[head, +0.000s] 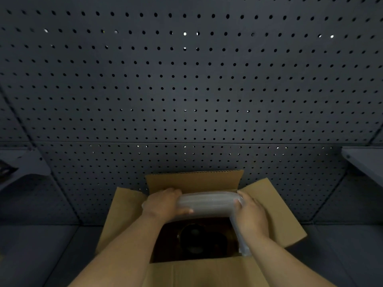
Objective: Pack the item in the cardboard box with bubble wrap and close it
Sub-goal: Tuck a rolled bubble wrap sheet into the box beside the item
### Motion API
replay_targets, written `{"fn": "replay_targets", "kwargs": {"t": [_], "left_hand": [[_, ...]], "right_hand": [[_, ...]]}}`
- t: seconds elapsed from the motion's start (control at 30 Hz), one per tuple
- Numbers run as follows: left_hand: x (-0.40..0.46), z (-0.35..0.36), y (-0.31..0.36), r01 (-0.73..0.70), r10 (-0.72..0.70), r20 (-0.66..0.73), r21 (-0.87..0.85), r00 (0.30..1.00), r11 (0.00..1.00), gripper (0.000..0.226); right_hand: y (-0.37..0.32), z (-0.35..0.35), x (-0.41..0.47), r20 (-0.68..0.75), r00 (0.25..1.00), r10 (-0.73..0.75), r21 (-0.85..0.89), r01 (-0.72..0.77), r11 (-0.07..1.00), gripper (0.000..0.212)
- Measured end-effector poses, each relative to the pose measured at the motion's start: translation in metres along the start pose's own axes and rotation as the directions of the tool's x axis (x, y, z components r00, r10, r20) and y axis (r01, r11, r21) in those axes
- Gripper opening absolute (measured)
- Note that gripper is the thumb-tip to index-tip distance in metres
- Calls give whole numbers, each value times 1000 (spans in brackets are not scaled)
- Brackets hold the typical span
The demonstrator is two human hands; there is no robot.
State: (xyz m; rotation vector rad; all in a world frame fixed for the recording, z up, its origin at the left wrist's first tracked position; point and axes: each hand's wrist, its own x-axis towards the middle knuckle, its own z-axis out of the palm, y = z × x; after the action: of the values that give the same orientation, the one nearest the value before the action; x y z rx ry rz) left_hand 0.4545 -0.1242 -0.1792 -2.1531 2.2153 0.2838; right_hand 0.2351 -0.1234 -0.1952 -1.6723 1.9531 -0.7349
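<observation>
Holding a folded sheet of bubble wrap (208, 203) over the far half of the open cardboard box (196, 272), both hands grip its ends: the left hand (163, 205) curls its fingers over the left end with the thumb lying along the near edge, and the right hand (251, 217) clasps the right end, where a strip of the wrap hangs down along the box's inner right wall, partly covered by the wrist. Deep in the box lies the item (195, 239), a dark, rounded object lost in shadow; its shape and make are hard to tell, and the wrap hides whatever lies beyond it at the far side of the interior. All four flaps stand open: the far flap (194, 181) upright against the dark pegboard wall (186, 90), the left flap (122, 212) and the right flap (277, 210) splayed outward, the near one cut off by the bottom edge along with both forearms. Grey shelf brackets (364, 160) poke in at the left and right edges, only partly seen. No printing, label or brand can be read on the cardboard or the wrap.
</observation>
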Motion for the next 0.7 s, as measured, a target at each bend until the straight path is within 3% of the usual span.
{"fn": "replay_targets", "kwargs": {"t": [0.43,0.7], "left_hand": [[6,24,-1,31,-31,-32,-4,999,1000,64],[2,44,4,66,-69,-177,-23,982,998,57]], "right_hand": [[14,19,7,-78,992,-96,-135,85,987,40],[19,29,12,-93,986,-135,-229,111,967,41]]}}
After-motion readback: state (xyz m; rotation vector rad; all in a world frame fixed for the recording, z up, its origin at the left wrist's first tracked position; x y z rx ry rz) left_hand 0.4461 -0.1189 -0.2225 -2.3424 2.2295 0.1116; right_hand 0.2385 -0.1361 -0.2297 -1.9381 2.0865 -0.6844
